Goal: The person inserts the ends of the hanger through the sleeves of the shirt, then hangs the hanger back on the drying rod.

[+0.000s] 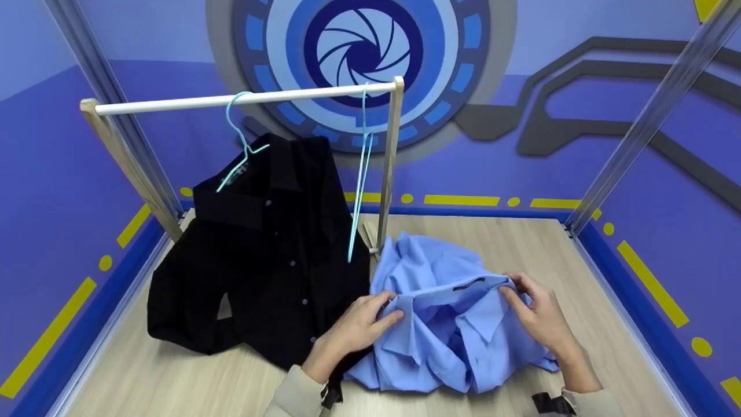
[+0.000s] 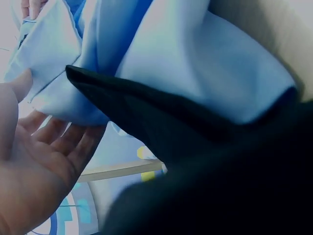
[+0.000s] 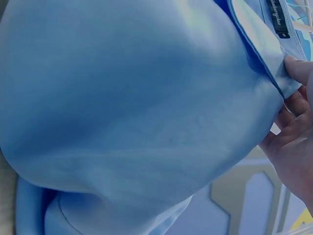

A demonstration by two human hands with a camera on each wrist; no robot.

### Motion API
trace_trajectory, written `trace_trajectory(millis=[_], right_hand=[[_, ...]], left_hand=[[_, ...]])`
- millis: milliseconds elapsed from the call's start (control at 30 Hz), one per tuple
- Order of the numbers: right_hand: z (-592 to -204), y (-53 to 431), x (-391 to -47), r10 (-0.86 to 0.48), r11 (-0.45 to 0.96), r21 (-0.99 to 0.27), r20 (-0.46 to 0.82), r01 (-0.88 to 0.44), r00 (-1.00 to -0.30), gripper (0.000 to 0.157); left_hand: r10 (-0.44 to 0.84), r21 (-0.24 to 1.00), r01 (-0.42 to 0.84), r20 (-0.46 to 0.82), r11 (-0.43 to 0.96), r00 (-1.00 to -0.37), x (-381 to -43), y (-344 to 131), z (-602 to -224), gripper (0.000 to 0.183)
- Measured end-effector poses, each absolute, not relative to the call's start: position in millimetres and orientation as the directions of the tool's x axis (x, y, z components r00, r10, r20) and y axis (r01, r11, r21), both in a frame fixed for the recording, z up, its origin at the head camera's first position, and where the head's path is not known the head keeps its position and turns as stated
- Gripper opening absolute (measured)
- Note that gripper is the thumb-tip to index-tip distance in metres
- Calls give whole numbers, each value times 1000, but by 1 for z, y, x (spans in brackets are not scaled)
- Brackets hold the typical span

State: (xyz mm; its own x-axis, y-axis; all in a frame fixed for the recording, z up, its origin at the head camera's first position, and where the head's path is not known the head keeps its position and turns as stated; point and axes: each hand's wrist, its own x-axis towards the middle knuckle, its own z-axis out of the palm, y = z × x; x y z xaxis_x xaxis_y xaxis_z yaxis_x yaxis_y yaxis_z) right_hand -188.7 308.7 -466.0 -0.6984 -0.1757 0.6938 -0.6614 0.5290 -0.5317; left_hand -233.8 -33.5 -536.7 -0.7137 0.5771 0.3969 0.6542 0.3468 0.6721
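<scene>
Beige sleeves (image 1: 295, 395) led to the left hand (image 1: 356, 325) and right hand (image 1: 541, 315), fingers (image 1: 525, 282) nearly closed, pinching opposite collar (image 1: 435, 294) edges, apparently to spread the blue shirt (image 1: 434, 259), which lay bunched on the surface (image 1: 608, 330).

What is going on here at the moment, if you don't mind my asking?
A person is holding a light blue shirt near its collar, with the left hand on one side and the right hand on the other. Beside it, a black shirt hangs on a hanger from the rack. A second hanger there is bare.
</scene>
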Motion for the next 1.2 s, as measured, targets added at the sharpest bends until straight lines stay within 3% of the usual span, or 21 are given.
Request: trace_trajectory(millis=[300,500,767,1200], right_hand=[[-456,313,-182,-164,555,-524,693,-646,-702,25],[-447,313,-182,-190,565,-491,705,-663,-683,26],[-452,322,-183,-187,578,-505,682,-641,-707,27],[-477,332,-171,-231,613,-493,636,-618,-737,35]], left_hand=[[600,690,598,292,407,-745,-228,-40,-543,34],[613,685,575,232,449,-755,-227,-48,-540,26],[547,671,637,392,380,-740,-226,-54,-534,10],[389,685,670,556,287,-735,-198,-75,-525,9]])
